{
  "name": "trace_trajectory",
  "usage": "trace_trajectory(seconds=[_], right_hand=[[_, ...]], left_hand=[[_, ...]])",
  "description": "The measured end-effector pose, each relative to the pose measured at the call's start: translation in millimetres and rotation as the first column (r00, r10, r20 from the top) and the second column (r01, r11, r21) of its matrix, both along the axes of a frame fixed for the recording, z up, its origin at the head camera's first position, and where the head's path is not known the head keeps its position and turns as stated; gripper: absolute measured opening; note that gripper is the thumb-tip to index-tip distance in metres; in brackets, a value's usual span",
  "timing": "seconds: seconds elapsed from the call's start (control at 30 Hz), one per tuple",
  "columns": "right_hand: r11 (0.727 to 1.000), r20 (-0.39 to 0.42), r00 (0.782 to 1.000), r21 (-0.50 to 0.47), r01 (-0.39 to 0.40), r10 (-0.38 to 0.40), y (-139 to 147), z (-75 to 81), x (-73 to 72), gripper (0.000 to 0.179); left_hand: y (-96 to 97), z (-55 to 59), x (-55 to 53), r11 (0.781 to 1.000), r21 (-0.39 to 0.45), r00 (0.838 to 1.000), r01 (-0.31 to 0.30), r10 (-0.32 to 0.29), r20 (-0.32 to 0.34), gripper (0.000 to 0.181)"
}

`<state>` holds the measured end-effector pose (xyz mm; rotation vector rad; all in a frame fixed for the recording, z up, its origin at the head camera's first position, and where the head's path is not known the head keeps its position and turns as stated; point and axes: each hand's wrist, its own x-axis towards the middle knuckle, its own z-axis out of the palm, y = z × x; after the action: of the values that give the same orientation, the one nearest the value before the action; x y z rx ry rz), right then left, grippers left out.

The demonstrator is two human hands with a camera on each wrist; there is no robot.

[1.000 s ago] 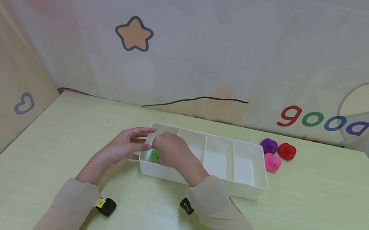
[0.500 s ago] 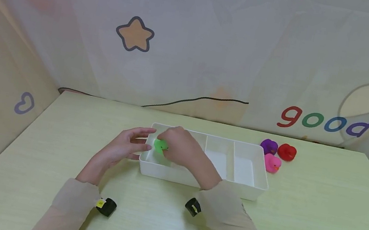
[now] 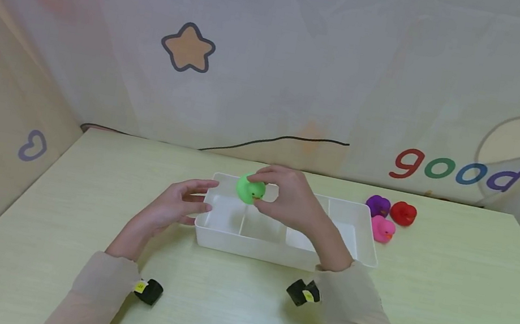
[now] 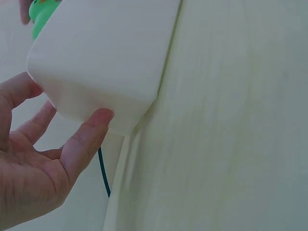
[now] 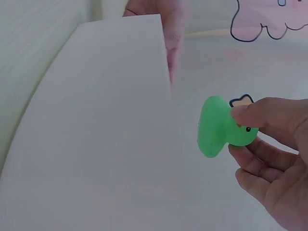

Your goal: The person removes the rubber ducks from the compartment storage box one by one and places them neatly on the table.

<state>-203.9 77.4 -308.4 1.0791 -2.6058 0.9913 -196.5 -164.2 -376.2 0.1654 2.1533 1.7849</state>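
Observation:
A green rubber duck [image 3: 250, 189] is pinched between the thumb and fingers of my right hand [image 3: 294, 202]. It is above the left part of a long white box [image 3: 236, 243] with dividers inside. In the right wrist view the duck [image 5: 216, 126] is tilted on its side, its dark eye showing beside the thumb. My left hand [image 3: 179, 202] touches the box's left end with spread, slightly bent fingers. In the left wrist view the left thumb [image 4: 96, 120] lies against the end wall of the box [image 4: 96, 62], and another fingertip meets its corner.
Purple [image 3: 378, 206], red [image 3: 403, 213] and pink [image 3: 383, 229] rubber ducks stand close together past the box's right end. The pale table [image 3: 195, 300] ends at a printed cloth backdrop [image 3: 275, 73]. Black cameras [image 3: 148, 291] sit on both wrists.
My right hand has lifted the green duck out of the box's leftmost compartment and moved it up and to the right. The left hand has stayed at the box's end.

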Motion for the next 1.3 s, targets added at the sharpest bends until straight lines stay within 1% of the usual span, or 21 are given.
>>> trace_trajectory(seconds=[0.1, 0.17, 0.27, 0.4, 0.6, 0.7, 0.83, 0.93, 1.0, 1.13, 1.3], right_hand=[[0.997, 0.007, 1.000, -0.078, 0.003, -0.002, 13.3, 1.4, 0.8, 0.030], [0.992, 0.035, 0.999, -0.122, 0.013, -0.008, 22.4, 2.5, 1.8, 0.031], [0.982, 0.117, 0.993, -0.185, 0.042, -0.020, 36.3, 3.0, 3.4, 0.034], [0.967, 0.218, 0.975, -0.239, 0.094, -0.041, 55.4, 2.6, 4.8, 0.037], [0.959, 0.289, 0.951, -0.218, 0.182, -0.115, 84.8, 3.1, 9.3, 0.039], [0.954, 0.309, 0.939, -0.208, 0.218, -0.148, 99.1, 3.1, 12.9, 0.040], [0.944, 0.317, 0.927, -0.190, 0.268, -0.199, 118.2, 1.7, 16.4, 0.040], [0.933, 0.321, 0.915, -0.179, 0.313, -0.245, 131.4, 0.0, 17.5, 0.040], [0.925, 0.317, 0.910, -0.183, 0.334, -0.266, 139.9, -1.2, 17.6, 0.040], [0.909, 0.321, 0.905, -0.217, 0.356, -0.278, 156.7, -3.5, 17.8, 0.040], [0.887, 0.347, 0.886, -0.233, 0.400, -0.308, 178.7, -8.0, 17.8, 0.041]], left_hand=[[-0.7, -0.4, 0.5, 1.000, 0.000, 1.000, 0.005, -0.005, -0.010, 0.054], [-1.1, -0.3, 0.7, 1.000, 0.001, 1.000, 0.010, -0.010, -0.013, 0.053], [-1.7, -0.3, 0.7, 1.000, -0.004, 1.000, 0.012, -0.012, -0.012, 0.053], [-2.4, -0.4, 0.4, 1.000, -0.008, 1.000, 0.008, -0.008, -0.006, 0.053], [-2.8, -0.2, 0.7, 1.000, 0.004, 1.000, 0.014, -0.014, -0.007, 0.054], [-2.5, -0.1, 0.6, 1.000, 0.001, 1.000, 0.013, -0.013, -0.007, 0.054], [-2.2, -0.4, 0.3, 1.000, -0.003, 1.000, 0.010, -0.010, -0.002, 0.054], [-2.6, -0.8, 0.0, 1.000, -0.006, 1.000, 0.009, -0.009, 0.000, 0.054], [-3.2, -1.2, 0.0, 1.000, -0.005, 1.000, 0.008, -0.008, 0.001, 0.054], [-4.4, -1.7, 0.3, 1.000, 0.000, 1.000, 0.014, -0.014, -0.009, 0.054], [-4.1, -0.8, 1.3, 1.000, -0.006, 1.000, 0.010, -0.010, -0.010, 0.053]])
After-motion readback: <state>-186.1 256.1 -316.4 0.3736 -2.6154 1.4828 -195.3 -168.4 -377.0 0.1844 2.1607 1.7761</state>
